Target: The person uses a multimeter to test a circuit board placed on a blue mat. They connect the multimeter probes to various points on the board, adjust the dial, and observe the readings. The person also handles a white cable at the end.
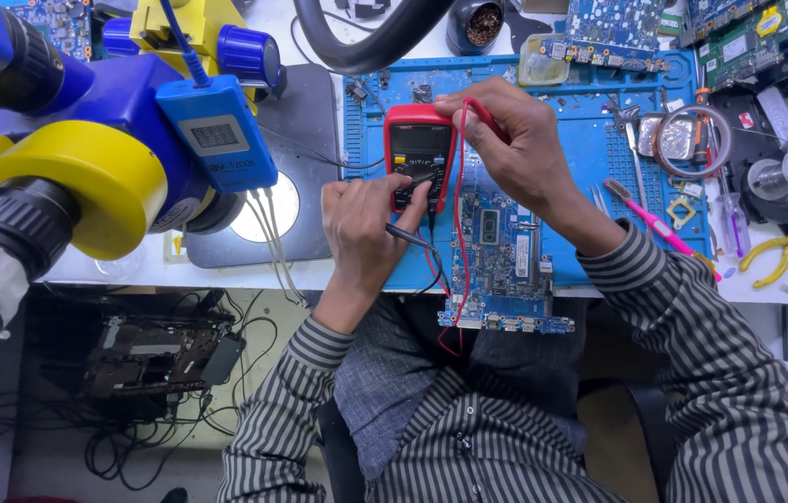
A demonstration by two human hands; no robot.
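A red-cased multimeter lies on a blue work mat. My left hand rests on the meter's lower part, its fingers at the dial, and holds a black probe that lies across the palm. My right hand is above the meter's right edge and pinches the red probe lead, which loops down over the table edge. Below my right hand a blue circuit board lies on the mat and overhangs the table's front edge.
A large blue and yellow microscope fills the left, over a dark base with a round light. On the right lie a pink brush, yellow pliers, solder wire and more boards. Cables lie under the table.
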